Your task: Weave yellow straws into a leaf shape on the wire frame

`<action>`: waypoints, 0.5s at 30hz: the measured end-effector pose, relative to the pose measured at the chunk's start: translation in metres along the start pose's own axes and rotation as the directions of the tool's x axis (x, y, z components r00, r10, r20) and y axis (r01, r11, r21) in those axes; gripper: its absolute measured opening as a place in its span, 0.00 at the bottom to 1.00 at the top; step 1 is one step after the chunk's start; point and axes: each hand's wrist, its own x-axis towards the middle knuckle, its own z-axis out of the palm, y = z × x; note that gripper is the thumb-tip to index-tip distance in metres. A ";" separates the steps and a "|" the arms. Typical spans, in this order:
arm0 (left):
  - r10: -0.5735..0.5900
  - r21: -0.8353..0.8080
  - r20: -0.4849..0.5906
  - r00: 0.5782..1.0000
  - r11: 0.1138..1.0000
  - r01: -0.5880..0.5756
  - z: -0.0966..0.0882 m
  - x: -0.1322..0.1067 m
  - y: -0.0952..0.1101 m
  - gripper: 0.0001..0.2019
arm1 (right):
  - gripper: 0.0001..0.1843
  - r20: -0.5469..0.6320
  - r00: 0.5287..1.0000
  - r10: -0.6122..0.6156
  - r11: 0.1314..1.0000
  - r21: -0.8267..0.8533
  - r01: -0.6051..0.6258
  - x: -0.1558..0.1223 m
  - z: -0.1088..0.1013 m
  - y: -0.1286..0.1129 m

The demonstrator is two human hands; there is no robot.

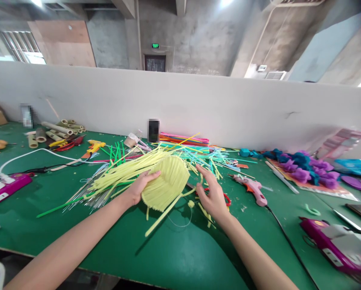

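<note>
My left hand [142, 186] grips a yellow leaf-shaped piece made of pipe cleaners [166, 181], thumb on its upper face. One loose yellow pipe cleaner [163, 215] juts from its lower edge toward me. Just right of this piece, my right hand [212, 195] has index finger and thumb apart, with nothing visible between them. Partly hidden beneath that hand are red-handled scissors [227, 199]. Short yellow pipe cleaner pieces [207, 215] lie beside them. Behind my left hand spreads a bundle of yellow pipe cleaners [126, 171].
A pink glue gun [254, 189] rests to the right, its cord running toward me. Purple power strips [9, 188] stand at both sides. Farther back are a yellow glue gun [95, 146], bamboo pieces [58, 129], and purple and teal fuzzy shapes [311, 167] before a white partition [108, 100].
</note>
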 end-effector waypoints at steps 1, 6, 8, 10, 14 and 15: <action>0.009 -0.003 -0.020 1.000 1.000 -0.009 0.000 0.001 0.000 0.13 | 0.27 -0.016 1.000 -0.017 1.000 -0.010 0.017 0.000 -0.002 -0.002; 0.074 -0.030 -0.129 0.989 0.997 -0.078 -0.006 0.009 0.001 0.15 | 0.14 -0.039 0.991 -0.126 0.989 -0.077 0.123 -0.001 -0.005 -0.017; 0.099 -0.037 -0.125 0.987 0.994 -0.104 -0.008 0.011 0.000 0.15 | 0.14 0.047 0.983 -0.177 0.983 -0.044 0.179 -0.004 -0.003 -0.024; 0.109 -0.048 -0.092 0.990 0.992 -0.114 -0.008 0.012 -0.001 0.16 | 0.17 0.162 0.967 -0.199 0.980 0.013 0.200 -0.009 0.002 -0.032; 0.131 -0.046 -0.045 0.990 0.990 -0.133 -0.006 0.012 -0.004 0.16 | 0.20 0.344 0.917 -0.203 0.979 0.047 0.199 -0.020 0.016 -0.042; 0.140 -0.040 -0.045 0.989 0.989 -0.141 -0.005 0.012 -0.004 0.16 | 0.18 0.366 0.905 -0.216 0.976 0.051 0.212 -0.022 0.020 -0.043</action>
